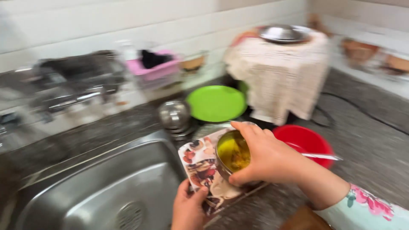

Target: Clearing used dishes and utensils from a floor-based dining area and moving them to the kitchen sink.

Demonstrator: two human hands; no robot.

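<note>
Right, our right hand point(266, 157) is wrapped around a small steel bowl point(232, 155), thumb below and fingers curled over the far rim, tipping it on its side so the mouth faces left toward the sink point(98, 187). Yellow oily residue with some crumbs sits inside the bowl. Our left hand point(187, 208) comes up from the bottom edge and pinches the lower edge of a flat picture mat point(200, 168) printed with food images, thumb on top, fingers under it; the mat lies on the desk point(370, 145) just right of the sink, and the bowl hangs over it, whether touching it we cannot tell. Behind our right hand sits a red bowl point(304, 140) with a spoon handle point(321, 156) lying across it. Further back a green plate point(216, 103) lies flat, with a shiny steel pot point(174, 116) just to its left. A cloth-covered stand point(279, 72) with a steel plate point(284, 33) on top stands at the back right. A pink tub point(155, 68) and a blurred dish rack point(76, 79) line the tiled wall. The sleeve on our right arm is pale with pink flowers.
</note>
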